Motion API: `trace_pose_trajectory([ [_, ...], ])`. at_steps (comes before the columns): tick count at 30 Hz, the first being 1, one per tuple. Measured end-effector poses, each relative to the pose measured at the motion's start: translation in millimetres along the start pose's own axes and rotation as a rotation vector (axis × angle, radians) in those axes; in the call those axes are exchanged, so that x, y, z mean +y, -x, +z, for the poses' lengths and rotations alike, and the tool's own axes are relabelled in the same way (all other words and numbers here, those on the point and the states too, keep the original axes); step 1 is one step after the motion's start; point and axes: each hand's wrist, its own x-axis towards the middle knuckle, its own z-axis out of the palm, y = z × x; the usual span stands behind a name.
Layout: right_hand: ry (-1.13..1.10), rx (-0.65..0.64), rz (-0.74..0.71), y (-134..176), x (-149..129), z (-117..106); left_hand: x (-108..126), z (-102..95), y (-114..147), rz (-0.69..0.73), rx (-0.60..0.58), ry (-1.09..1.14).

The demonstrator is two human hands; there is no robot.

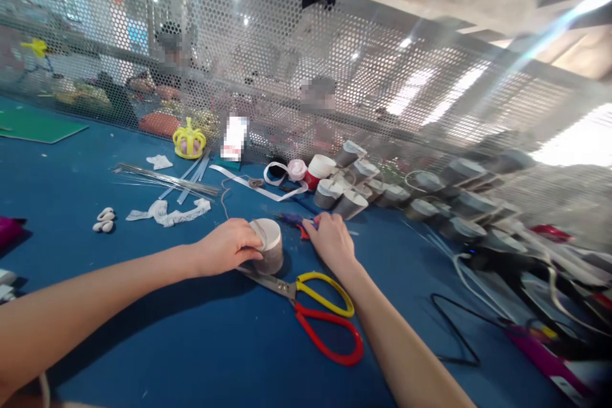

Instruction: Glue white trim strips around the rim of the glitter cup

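My left hand [234, 245] is closed on the near left side of a small grey cylinder [272, 255] with a pale top, which stands upright on the blue table. A light strip [259, 234] rises along the cylinder's edge by my fingertips. To its right, my right hand [333, 239] is wrapped round a blue glue gun [290, 220] with an orange-red trigger; its dark tip points left, behind the cylinder. Large scissors [287, 290] with one yellow and one red handle lie in front, their blade tips hidden by the cylinder and my left hand.
Similar grey cylinders [351, 204] are piled at the back right, before a perforated metal screen [268, 32]. A yellow crown [189, 140], thin wires [162, 178], crumpled white scraps [167, 211] and white ribbon [253, 186] lie farther back. A black cable [459, 325] bends at right.
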Motion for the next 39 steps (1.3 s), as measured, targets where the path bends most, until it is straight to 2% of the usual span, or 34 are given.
trace_pose_trajectory([
  [2,-0.047,-0.035,-0.153,11.9,-21.2,-9.6,0.2,0.7,0.2,0.014,0.009,0.007],
  [4,-0.205,-0.123,-0.423,23.6,-42.6,-16.3,-0.1,1.9,0.8,0.022,0.018,0.020],
  [5,-0.207,-0.171,-0.498,28.2,-51.9,-17.8,-0.4,2.5,1.3,0.024,0.023,0.028],
  [7,-0.168,-0.246,-0.545,33.4,-65.3,-17.4,-1.1,3.7,2.2,0.024,0.030,0.039],
  [10,-0.161,-0.414,-0.520,33.7,-72.7,-13.4,-1.5,3.9,2.6,0.026,0.041,0.054],
  [13,-0.332,-0.477,-0.429,33.8,-70.0,-13.4,-1.0,2.4,1.8,0.030,0.039,0.069],
  [17,-0.691,-0.415,-0.242,41.6,-60.6,-20.0,-2.0,1.2,1.8,-0.071,0.037,0.109],
  [22,-0.839,-0.312,-0.145,49.9,-46.8,-21.1,-2.5,0.4,3.4,-0.240,0.038,0.273],
  [28,-0.954,-0.245,-0.052,49.1,-37.0,-10.5,4.3,-4.2,3.4,-0.239,0.013,0.442],
  [32,-0.991,-0.246,-0.005,49.7,-34.0,-6.2,6.7,-5.0,3.1,-0.236,0.002,0.508],
  [39,-1.022,-0.278,-0.003,52.9,-30.5,-3.7,10.0,-6.3,3.3,-0.226,-0.008,0.619],
])
